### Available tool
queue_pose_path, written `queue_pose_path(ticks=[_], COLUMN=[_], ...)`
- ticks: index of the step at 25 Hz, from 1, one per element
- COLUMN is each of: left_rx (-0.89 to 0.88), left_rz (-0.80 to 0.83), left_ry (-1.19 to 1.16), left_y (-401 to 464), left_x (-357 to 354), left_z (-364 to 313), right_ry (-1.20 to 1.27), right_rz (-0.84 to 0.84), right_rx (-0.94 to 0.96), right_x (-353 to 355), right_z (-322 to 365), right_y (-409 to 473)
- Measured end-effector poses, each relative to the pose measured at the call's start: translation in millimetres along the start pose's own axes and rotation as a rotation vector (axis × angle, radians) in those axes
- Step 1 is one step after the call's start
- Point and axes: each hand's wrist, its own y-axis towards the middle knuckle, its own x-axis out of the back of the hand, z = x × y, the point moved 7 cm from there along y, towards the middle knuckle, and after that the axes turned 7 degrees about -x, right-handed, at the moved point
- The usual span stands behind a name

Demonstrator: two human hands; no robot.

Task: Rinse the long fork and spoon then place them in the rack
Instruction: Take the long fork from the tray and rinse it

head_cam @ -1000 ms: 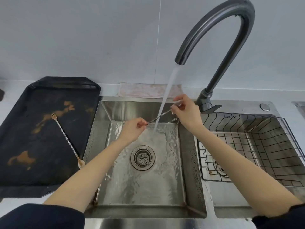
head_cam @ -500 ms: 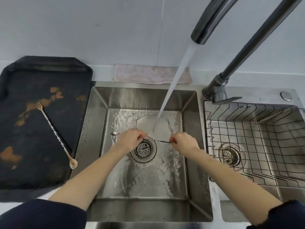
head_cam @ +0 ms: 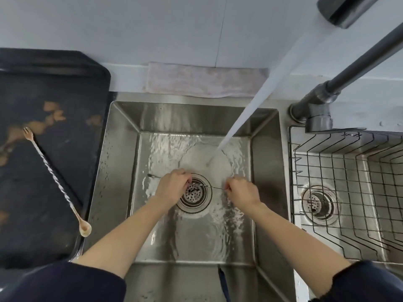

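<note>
Dark sleeves fill the bottom corners, and two bare forearms reach forward into the left sink basin (head_cam: 122, 149). The left hand (head_cam: 173, 187) and the right hand (head_cam: 242, 191) hold one thin silver utensil (head_cam: 212, 187) level between them, low over the round drain strainer (head_cam: 194, 194); its far end pokes out left of the left hand, too small to tell whether it is fork or spoon. The fingers (head_cam: 184, 174) of the left hand are curled round the stem, and the right hand's fingers (head_cam: 229, 185) pinch its other end. Just beyond the hands, the stream of water (head_cam: 250, 105) strikes the basin floor, apart from the utensil. To the left, a second long utensil (head_cam: 54, 177), with a twisted stem, a small fork at the far end and a spoon bowl at the near end, lies diagonally on the dark tray (head_cam: 65, 83). To the right, the black wire rack (head_cam: 349, 182) sits in the right basin. Farther back stands the dark faucet (head_cam: 320, 105), and a pale cloth (head_cam: 205, 80) lies along the wall.
</note>
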Motion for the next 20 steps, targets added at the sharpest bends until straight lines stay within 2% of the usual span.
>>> queue_pose_path(ticks=[6,10,20], left_rx=[0.006,0.030,0.066], left_rz=[-0.085,-0.072,-0.136], left_ry=[-0.013,0.032,0.112], left_y=[4,4,-26], left_x=[-6,-5,33], left_z=[3,5,-4], right_ry=[0.016,0.018,-0.020], right_rz=[0.003,-0.004,-0.015], right_rx=[0.004,0.003,0.043], right_x=[-6,-8,12], right_z=[1,2,22], right_y=[4,4,-32])
